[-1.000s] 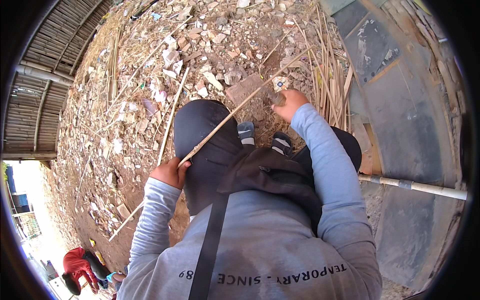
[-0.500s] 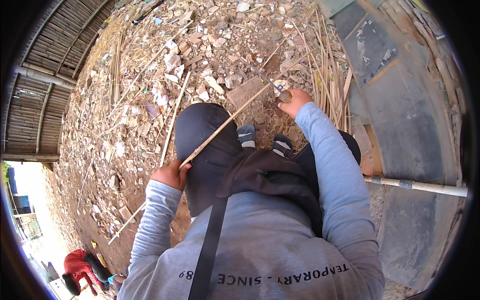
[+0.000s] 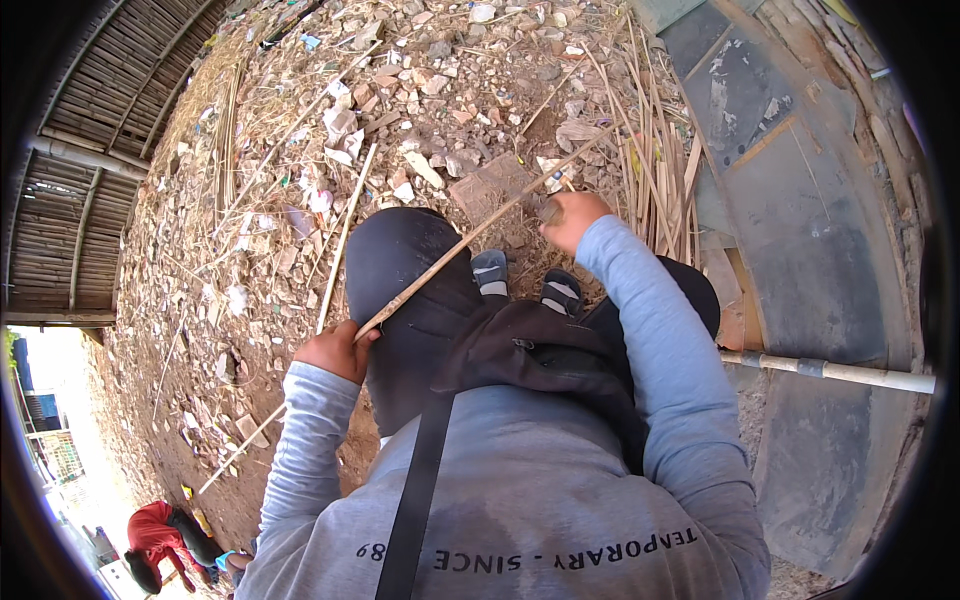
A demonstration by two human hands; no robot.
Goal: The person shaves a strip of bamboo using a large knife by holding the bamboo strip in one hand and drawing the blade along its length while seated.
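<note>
My left hand [image 3: 337, 350] is closed around a long bamboo strip [image 3: 450, 255], which slants across my left knee up to the far right. A pale length shows beyond my left forearm and looks like the same strip's tail. In my right hand [image 3: 577, 220] is the rounded wooden handle [image 3: 550, 211] of a knife, held close beside the strip's far part. Its blade is mostly hard to make out now; the earlier view shows it narrow and dark. Both feet in sandals [image 3: 562, 292] rest on the ground between my bent knees.
Rubble, paper scraps and dry straw cover the ground. Several bamboo strips [image 3: 655, 150] lie in a bundle at the far right, beside grey sheets [image 3: 810, 250]. A pale pole [image 3: 850, 372] juts out at right. A person in red [image 3: 160, 540] bends at lower left.
My right hand has shifted slightly left and nearer me, and the knife has turned, so its blade no longer shows plainly. My left hand and the strip have moved slightly left.
</note>
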